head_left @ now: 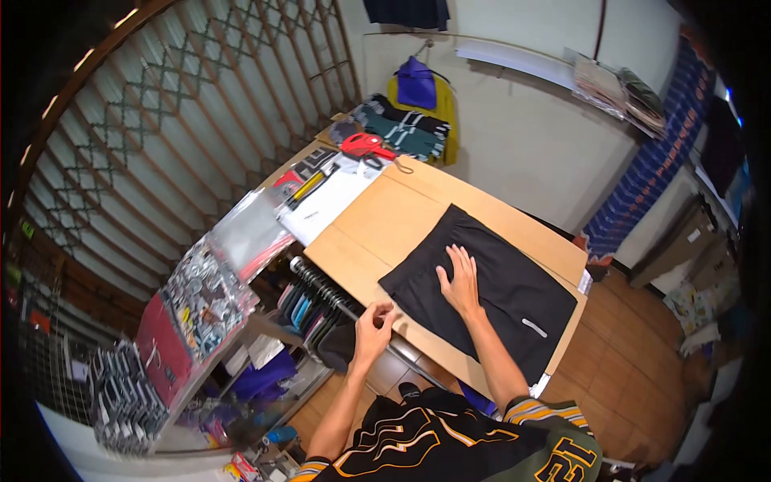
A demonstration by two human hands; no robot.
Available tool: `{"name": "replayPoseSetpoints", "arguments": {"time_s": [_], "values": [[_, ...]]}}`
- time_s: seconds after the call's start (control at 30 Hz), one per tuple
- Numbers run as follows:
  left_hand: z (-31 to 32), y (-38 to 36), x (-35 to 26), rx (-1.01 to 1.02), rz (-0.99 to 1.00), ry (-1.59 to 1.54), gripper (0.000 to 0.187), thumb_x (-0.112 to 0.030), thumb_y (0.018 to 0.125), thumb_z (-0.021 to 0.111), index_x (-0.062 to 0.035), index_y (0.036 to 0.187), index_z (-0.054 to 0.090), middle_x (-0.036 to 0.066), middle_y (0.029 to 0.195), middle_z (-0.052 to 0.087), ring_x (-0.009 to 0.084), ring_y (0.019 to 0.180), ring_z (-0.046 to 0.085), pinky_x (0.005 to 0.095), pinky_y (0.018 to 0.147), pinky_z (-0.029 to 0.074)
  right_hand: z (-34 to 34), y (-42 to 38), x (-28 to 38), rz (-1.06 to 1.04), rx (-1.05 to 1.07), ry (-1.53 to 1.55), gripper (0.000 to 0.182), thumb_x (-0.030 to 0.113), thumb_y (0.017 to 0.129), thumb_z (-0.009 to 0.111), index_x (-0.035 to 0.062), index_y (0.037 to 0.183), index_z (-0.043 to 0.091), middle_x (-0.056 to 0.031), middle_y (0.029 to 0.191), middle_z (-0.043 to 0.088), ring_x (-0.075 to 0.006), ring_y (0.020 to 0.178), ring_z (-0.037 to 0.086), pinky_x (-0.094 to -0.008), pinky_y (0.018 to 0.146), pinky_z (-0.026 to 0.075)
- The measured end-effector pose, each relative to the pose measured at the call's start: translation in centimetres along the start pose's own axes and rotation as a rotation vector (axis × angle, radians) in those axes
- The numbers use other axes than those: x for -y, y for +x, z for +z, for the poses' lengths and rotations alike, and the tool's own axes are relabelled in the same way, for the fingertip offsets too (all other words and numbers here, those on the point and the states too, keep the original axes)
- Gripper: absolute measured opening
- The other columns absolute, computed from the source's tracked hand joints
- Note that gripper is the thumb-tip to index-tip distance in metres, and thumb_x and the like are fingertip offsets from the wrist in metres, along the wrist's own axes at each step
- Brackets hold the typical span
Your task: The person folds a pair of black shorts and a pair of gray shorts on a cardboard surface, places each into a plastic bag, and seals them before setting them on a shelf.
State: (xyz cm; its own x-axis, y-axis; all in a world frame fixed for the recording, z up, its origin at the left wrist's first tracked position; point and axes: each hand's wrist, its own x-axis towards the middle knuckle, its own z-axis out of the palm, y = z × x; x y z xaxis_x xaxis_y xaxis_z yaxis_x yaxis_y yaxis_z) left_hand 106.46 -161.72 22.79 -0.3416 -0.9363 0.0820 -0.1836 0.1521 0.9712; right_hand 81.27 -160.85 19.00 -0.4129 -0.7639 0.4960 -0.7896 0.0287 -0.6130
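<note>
Black shorts [502,281] lie flat on a cardboard sheet [353,233], their waistband toward the upper left and a small pale strip [534,328] near one hem. My right hand [459,281] rests on the shorts below the waistband, fingers stretched out and palm down. At the near edge of the cardboard is my left hand [373,331], just left of the shorts and apart from them. Its fingers curl in toward the thumb; whatever may be between them is too small to make out.
Beyond the cardboard lie a red tape dispenser [363,145], a yellow-and-black cutter [309,186] and folded garments [405,128]. Clear plastic bags [253,229] cover the left side. A metal rail [337,299] with hung clothes runs below the table's near edge.
</note>
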Motion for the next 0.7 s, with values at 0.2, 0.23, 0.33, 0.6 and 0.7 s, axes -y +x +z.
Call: {"name": "replayPoseSetpoints", "arguments": {"time_s": [0.2, 0.23, 0.33, 0.6, 0.7], "values": [[4.1, 10.8, 0.5, 0.037, 0.240, 0.445, 0.035, -0.026, 0.088, 0.074, -0.0012, 0.111, 0.064, 0.020, 0.114, 0.063, 0.0389, 0.112, 0.057, 0.0486, 0.097, 0.044, -8.7, -7.2, 2.6, 0.347, -0.185, -0.217, 0.051, 0.015, 0.087, 0.070, 0.0023, 0.135, 0.057, -0.0202, 0.145, 0.052, -0.0416, 0.141, 0.041, -0.0608, 0.117, 0.024], [5.0, 12.0, 1.0, 0.005, 0.249, 0.496, 0.038, -0.029, 0.088, 0.074, -0.0011, 0.111, 0.064, 0.020, 0.117, 0.060, 0.0395, 0.112, 0.056, 0.0504, 0.096, 0.044, -9.9, -8.5, 2.2, 0.420, -0.213, -0.276, 0.050, 0.016, 0.088, 0.070, 0.0023, 0.134, 0.057, -0.0205, 0.146, 0.051, -0.0418, 0.142, 0.039, -0.0623, 0.117, 0.022], [6.7, 15.1, 2.3, 0.137, 0.210, 0.675, 0.039, -0.031, 0.088, 0.074, -0.0009, 0.112, 0.064, 0.020, 0.119, 0.058, 0.0403, 0.112, 0.055, 0.0528, 0.096, 0.044, -12.4, -12.1, 1.3, 0.665, -0.272, -0.451, 0.050, 0.019, 0.089, 0.069, 0.0019, 0.135, 0.057, -0.0208, 0.150, 0.048, -0.0417, 0.145, 0.035, -0.0629, 0.118, 0.019], [6.1, 18.3, 4.4, 0.338, 0.298, 0.563, 0.034, -0.027, 0.090, 0.072, 0.0030, 0.102, 0.061, 0.024, 0.102, 0.061, 0.0428, 0.102, 0.057, 0.0494, 0.088, 0.046, -11.1, -13.4, 2.1, 0.784, -0.317, -0.550, 0.048, 0.024, 0.090, 0.069, 0.0041, 0.132, 0.061, -0.0200, 0.151, 0.047, -0.0444, 0.145, 0.033, -0.0623, 0.119, 0.017], [4.4, 19.5, 4.9, 0.301, 0.283, 0.436, 0.028, -0.021, 0.089, 0.072, 0.0028, 0.096, 0.059, 0.024, 0.094, 0.061, 0.0434, 0.090, 0.059, 0.0489, 0.082, 0.047, -9.1, -12.1, 2.8, 0.774, -0.329, -0.535, 0.047, 0.024, 0.089, 0.070, 0.0050, 0.131, 0.063, -0.0201, 0.150, 0.049, -0.0452, 0.145, 0.033, -0.0632, 0.118, 0.019]]}}
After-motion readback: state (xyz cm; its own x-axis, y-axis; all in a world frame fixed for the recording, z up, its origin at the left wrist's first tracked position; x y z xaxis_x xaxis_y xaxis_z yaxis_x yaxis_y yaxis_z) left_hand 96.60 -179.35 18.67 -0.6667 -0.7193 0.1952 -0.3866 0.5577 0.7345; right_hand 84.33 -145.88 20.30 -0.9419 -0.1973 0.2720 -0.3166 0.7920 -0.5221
